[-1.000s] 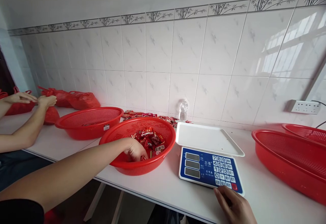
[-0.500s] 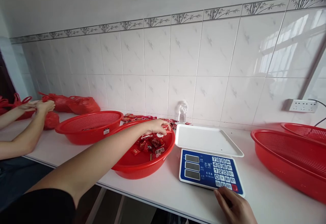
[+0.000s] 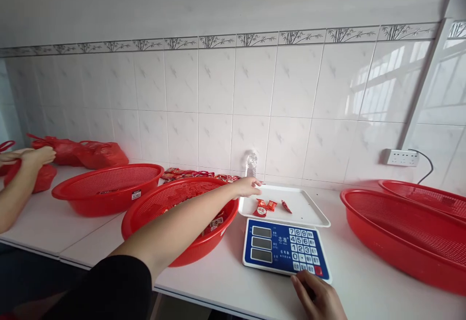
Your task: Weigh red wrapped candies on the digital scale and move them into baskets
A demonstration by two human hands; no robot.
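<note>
My left hand (image 3: 249, 187) reaches over the left rear of the white weighing tray (image 3: 309, 208), fingers apart and holding nothing I can see. Several small red-wrapped candies (image 3: 271, 206) lie on the tray below and to the right of it. In front of the tray is the blue keypad of the digital scale (image 3: 286, 247), its displays grey. My right hand (image 3: 318, 294) rests at the scale's front right edge, fingers curled and seemingly bare. Under my left forearm is a red plastic basket (image 3: 189, 257) with wrapped candies in it, partly hidden by the arm.
Another red basket (image 3: 109, 189) stands to the left, and two more red baskets (image 3: 400, 242) to the right. A clear bottle (image 3: 251, 164) and a row of red packets (image 3: 189, 174) line the wall. At far left, another person's hands (image 3: 38, 157) grip a red bag (image 3: 43, 176).
My left hand has moved from the basket to over the tray and opened. Several candies now lie on the tray, bare before. The view has shifted right; my right hand stays by the scale.
</note>
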